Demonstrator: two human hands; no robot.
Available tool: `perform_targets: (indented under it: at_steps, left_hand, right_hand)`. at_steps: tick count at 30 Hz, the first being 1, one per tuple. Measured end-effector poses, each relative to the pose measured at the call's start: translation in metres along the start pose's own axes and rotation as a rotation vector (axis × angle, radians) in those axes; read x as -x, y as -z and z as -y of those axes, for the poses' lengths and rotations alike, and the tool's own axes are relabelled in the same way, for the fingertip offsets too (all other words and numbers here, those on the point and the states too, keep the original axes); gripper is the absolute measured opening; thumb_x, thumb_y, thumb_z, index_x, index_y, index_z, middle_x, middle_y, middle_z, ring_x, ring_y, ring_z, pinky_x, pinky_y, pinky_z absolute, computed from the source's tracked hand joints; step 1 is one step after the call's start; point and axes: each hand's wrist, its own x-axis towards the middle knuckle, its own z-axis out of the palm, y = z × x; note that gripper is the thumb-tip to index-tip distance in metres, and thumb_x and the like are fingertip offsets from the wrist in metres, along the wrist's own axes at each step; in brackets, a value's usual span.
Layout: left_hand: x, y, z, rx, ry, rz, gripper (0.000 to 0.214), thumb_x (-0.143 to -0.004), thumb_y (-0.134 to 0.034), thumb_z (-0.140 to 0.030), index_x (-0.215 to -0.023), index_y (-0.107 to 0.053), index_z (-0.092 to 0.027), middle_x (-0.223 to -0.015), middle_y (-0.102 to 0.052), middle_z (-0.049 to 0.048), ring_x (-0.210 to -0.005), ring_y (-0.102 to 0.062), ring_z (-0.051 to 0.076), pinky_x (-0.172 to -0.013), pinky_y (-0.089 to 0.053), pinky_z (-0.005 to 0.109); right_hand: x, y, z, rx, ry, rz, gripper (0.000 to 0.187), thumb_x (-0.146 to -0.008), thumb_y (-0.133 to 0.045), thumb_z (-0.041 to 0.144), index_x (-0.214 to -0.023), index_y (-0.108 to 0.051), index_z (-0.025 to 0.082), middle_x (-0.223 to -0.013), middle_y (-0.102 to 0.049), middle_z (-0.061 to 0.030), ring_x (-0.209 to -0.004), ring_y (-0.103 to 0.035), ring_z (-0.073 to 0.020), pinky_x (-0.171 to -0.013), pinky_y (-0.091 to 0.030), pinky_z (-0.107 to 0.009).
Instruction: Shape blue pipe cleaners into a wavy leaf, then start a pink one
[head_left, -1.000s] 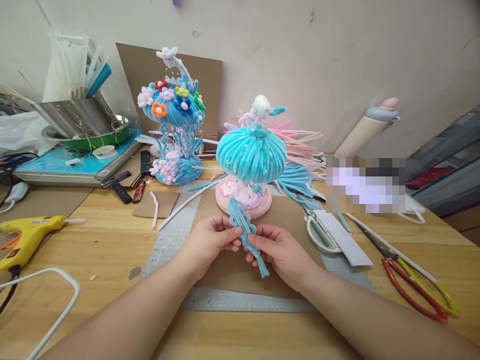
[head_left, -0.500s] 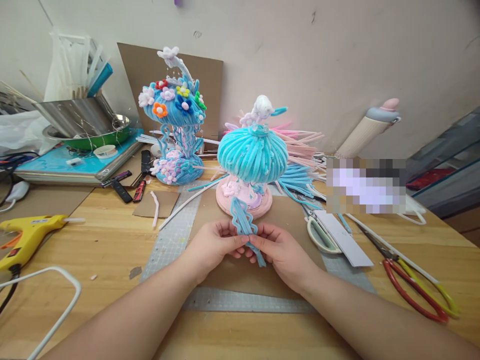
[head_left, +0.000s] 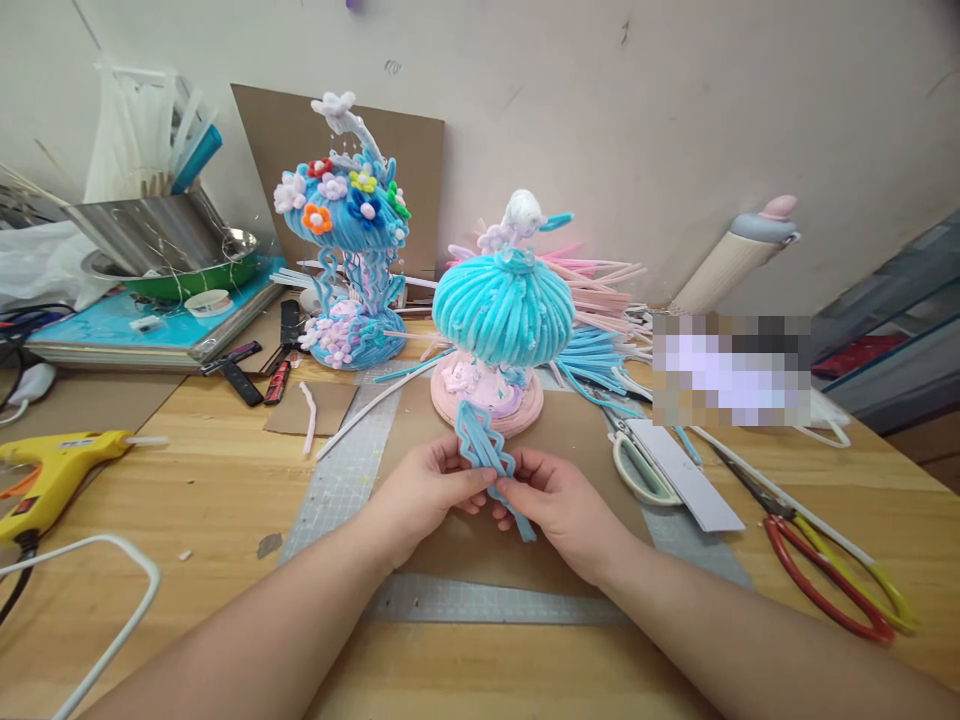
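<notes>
A blue pipe-cleaner piece (head_left: 480, 440), with straight strands in the middle and wavy edges, is pinched between my two hands. My left hand (head_left: 442, 480) grips it from the left, thumb on top. On its right side my right hand (head_left: 551, 500) is closed on it too, and the strand ends stick out below the fingers. Just behind stands a turquoise pipe-cleaner mushroom-shaped lamp (head_left: 504, 308) on a round pink base (head_left: 525, 415). A cardboard sheet (head_left: 600, 540) lies under my hands on a grey cutting mat (head_left: 315, 530).
A blue flowered mushroom-shaped piece (head_left: 352, 225) stands at back left. The yellow glue gun (head_left: 60, 475) lies left. Pale-handled scissors (head_left: 637, 475), a white strip (head_left: 694, 480) and red-and-yellow-handled scissors (head_left: 814, 570) lie right. Pipe cleaners (head_left: 596, 360) are bundled behind the lamp; a bottle (head_left: 739, 255) leans behind.
The blue pipe-cleaner piece has tilted slightly, its upper end a little further left and its lower end a little right. Both hands keep their hold.
</notes>
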Motion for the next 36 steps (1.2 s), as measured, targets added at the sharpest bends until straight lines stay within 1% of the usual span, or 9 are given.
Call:
perform_targets:
  at_steps: [7,11,15,18,21,23,28,33,36]
  left_hand:
    - [0.0014,-0.0011,-0.0001,-0.060,0.040,0.019,0.021,-0.067,-0.066,-0.032,-0.075,-0.061,-0.013,-0.064,-0.061,0.0017,-0.054,-0.051,0.010,-0.055,-0.039,0.022]
    - [0.0008,-0.0012,0.0000,-0.030,0.043,-0.014,0.020,-0.065,-0.068,-0.029,-0.077,-0.061,-0.014,-0.066,-0.060,0.0008,-0.055,-0.051,0.009,-0.056,-0.040,0.022]
    - [0.0007,-0.0024,-0.0015,-0.061,0.055,-0.082,0.018,-0.064,-0.067,-0.029,-0.072,-0.062,-0.014,-0.060,-0.058,-0.0004,-0.052,-0.050,0.009,-0.053,-0.039,0.022]
    - [0.0017,-0.0033,-0.0032,-0.101,0.033,-0.085,0.014,-0.066,-0.065,-0.027,-0.070,-0.062,-0.014,-0.058,-0.057,-0.0010,-0.050,-0.049,0.008,-0.051,-0.037,0.022]
    - [0.0032,-0.0031,-0.0042,-0.100,-0.010,-0.045,0.010,-0.068,-0.062,-0.025,-0.072,-0.062,-0.015,-0.061,-0.059,-0.0010,-0.054,-0.051,0.009,-0.053,-0.036,0.022]
    - [0.0037,-0.0024,-0.0043,-0.092,-0.021,-0.011,0.010,-0.070,-0.060,-0.024,-0.073,-0.063,-0.016,-0.061,-0.060,-0.0005,-0.056,-0.052,0.010,-0.054,-0.035,0.023]
    - [0.0039,-0.0012,-0.0045,-0.059,0.003,0.061,0.012,-0.072,-0.059,-0.027,-0.074,-0.062,-0.015,-0.061,-0.061,0.0010,-0.058,-0.054,0.012,-0.054,-0.034,0.023]
    - [0.0036,-0.0008,-0.0048,-0.067,-0.015,0.123,0.013,-0.071,-0.060,-0.027,-0.070,-0.062,-0.014,-0.060,-0.060,0.0009,-0.056,-0.051,0.011,-0.055,-0.034,0.023]
    - [0.0034,-0.0018,-0.0051,-0.073,-0.019,0.115,0.012,-0.071,-0.061,-0.027,-0.070,-0.061,-0.015,-0.059,-0.060,0.0001,-0.056,-0.050,0.011,-0.054,-0.033,0.023]
  right_hand:
    - [-0.0018,0.0005,-0.0063,0.099,0.087,-0.015,0.016,-0.073,-0.062,0.031,-0.073,-0.053,0.018,-0.065,-0.062,0.0006,-0.060,-0.057,-0.0121,-0.056,-0.047,-0.025]
    - [-0.0026,0.0017,-0.0088,0.223,0.130,-0.053,0.013,-0.073,-0.060,0.031,-0.074,-0.056,0.018,-0.066,-0.061,-0.0008,-0.060,-0.056,-0.0137,-0.054,-0.045,-0.026]
    - [-0.0014,0.0018,-0.0081,0.285,0.160,-0.062,0.012,-0.073,-0.061,0.031,-0.073,-0.059,0.019,-0.068,-0.061,-0.0012,-0.063,-0.056,-0.0144,-0.057,-0.046,-0.027]
    - [0.0004,0.0006,-0.0053,0.204,0.105,-0.025,0.014,-0.073,-0.061,0.032,-0.077,-0.059,0.019,-0.070,-0.062,-0.0015,-0.064,-0.057,-0.0145,-0.059,-0.048,-0.028]
    - [0.0015,-0.0009,-0.0020,0.015,-0.021,0.043,0.019,-0.075,-0.060,0.034,-0.082,-0.059,0.017,-0.074,-0.063,-0.0028,-0.062,-0.057,-0.0132,-0.059,-0.048,-0.029]
    - [0.0015,-0.0015,-0.0007,-0.084,-0.056,0.077,0.019,-0.074,-0.060,0.033,-0.084,-0.060,0.016,-0.077,-0.063,-0.0036,-0.063,-0.057,-0.0122,-0.060,-0.047,-0.027]
    - [0.0011,-0.0016,-0.0001,-0.235,-0.077,0.109,0.013,-0.072,-0.061,0.025,-0.081,-0.063,0.016,-0.075,-0.063,-0.0037,-0.065,-0.054,-0.0115,-0.061,-0.046,-0.025]
    - [0.0010,-0.0017,0.0000,-0.280,-0.071,0.117,0.013,-0.075,-0.054,0.023,-0.081,-0.063,0.015,-0.075,-0.062,-0.0053,-0.064,-0.053,-0.0124,-0.058,-0.046,-0.025]
    - [0.0009,-0.0021,0.0000,-0.267,-0.063,0.110,0.013,-0.076,-0.053,0.023,-0.080,-0.062,0.015,-0.075,-0.062,-0.0052,-0.064,-0.053,-0.0124,-0.057,-0.046,-0.025]
